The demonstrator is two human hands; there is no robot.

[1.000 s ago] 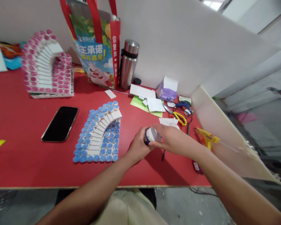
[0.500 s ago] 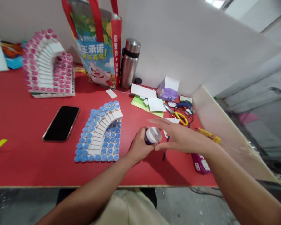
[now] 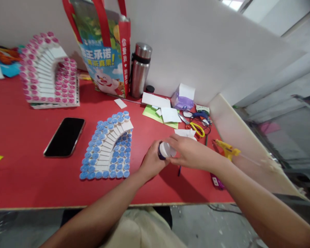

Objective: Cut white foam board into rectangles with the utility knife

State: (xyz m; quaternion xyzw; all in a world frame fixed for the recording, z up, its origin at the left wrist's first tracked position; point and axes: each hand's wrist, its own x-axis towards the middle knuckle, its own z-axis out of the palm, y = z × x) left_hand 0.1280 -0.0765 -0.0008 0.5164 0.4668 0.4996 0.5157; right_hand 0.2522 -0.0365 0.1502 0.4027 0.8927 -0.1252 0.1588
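**A:** What is the biggest thing we see?

**B:** The long red table (image 3: 28,179). Everything rests on it. At the back, a printed shopping bag with red handles (image 3: 103,65) stands right by the white wall. We think the wall props it up.

**A:** And the stairs?

**B:** We see two curved paper stairs edged with little caps. The pink-capped stair model (image 3: 48,69) sits far back on the left, out of the way. The blue-capped stair model (image 3: 110,148) lies just left of our hands.

**A:** What else?

**B:** A shiny steel flask (image 3: 140,70) stands upright beside the bag. A flat black phone (image 3: 64,136) lies near the blue stairs. Yellow-handled scissors (image 3: 196,128) and a yellow glue gun (image 3: 227,148) lie on the right, easy to grab, we think.

**A:** What do our hands do?

**B:** Our left hand (image 3: 152,162) wraps around a small round bottle with a white cap and dark blue side (image 3: 166,150). We think that keeps it steady. Our right hand (image 3: 189,151) pinches the cap from the other side. The bottle sits between both hands, low over the table.
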